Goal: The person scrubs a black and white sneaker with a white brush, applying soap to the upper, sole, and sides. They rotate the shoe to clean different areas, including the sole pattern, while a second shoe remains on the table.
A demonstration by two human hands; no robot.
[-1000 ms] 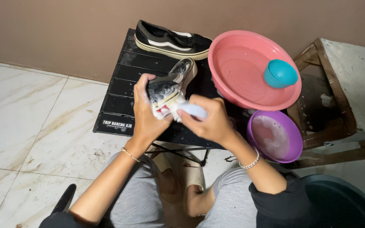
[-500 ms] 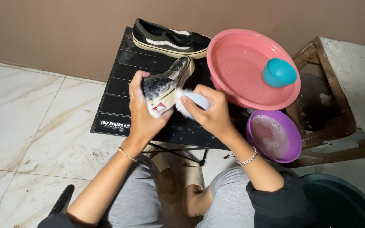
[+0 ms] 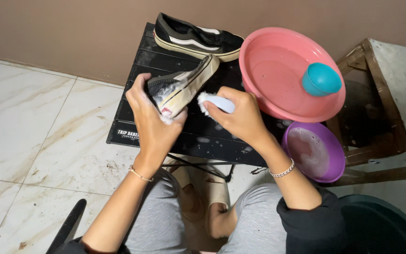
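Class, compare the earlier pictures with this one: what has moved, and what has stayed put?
The right hand drew the soapy brush off the held shoe, to its right. The left hand keeps gripping that shoe. Second shoe, pink basin, purple bowl unchanged.

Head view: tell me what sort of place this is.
Probably a home wash spot set up on the floor, indoors or on a porch. The marble-look floor tiles meet a plain brown wall, and a low black folding table carries a pink basin, with a purple bowl of suds beside it.

Grey trousers, dark sleeve — thin bracelets, seemingly metal.
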